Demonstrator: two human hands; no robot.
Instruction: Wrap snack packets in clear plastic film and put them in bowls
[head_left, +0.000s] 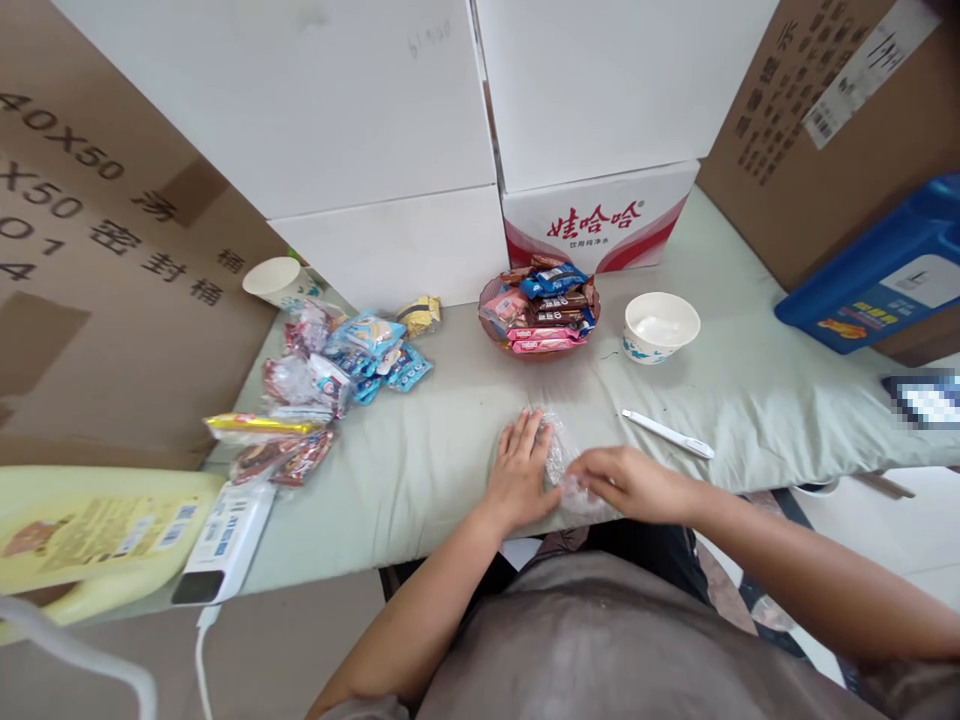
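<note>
Pale green cloth [420, 470] covers the table, and at its near edge, in the middle, lies a crumpled clear plastic bag [556, 452]. On it the left hand [519, 470] lies flat, palm down, fingers straight and close together, while the right hand [626, 482] pinches the bag's near right corner between fingertips and thumb. Just right of the hands, apart from them, lies one white pen [666, 434]. Farther off, beyond the bag, stands one reddish glass bowl [538, 345] heaped with wrapped snack bars in pink, blue and brown; the print on them is too small to read. Right of it stands one white paper bowl [661, 326], and at the far left one paper cup [273, 280]. Between the cup and the glass bowl sprawls a loose pile of snack packets [330, 380], blue, red and yellow, too tangled to count. Behind the bowl stand white boxes; the lower one [596, 228] bears red Chinese writing, 娃哈哈. Brown cardboard [112, 260] at the left reads "40X50" with 密封桶. At the near left lie one yellow jug [90, 540] with a label and one white power strip [225, 545]. At the far right leans one blue box [885, 270].
</note>
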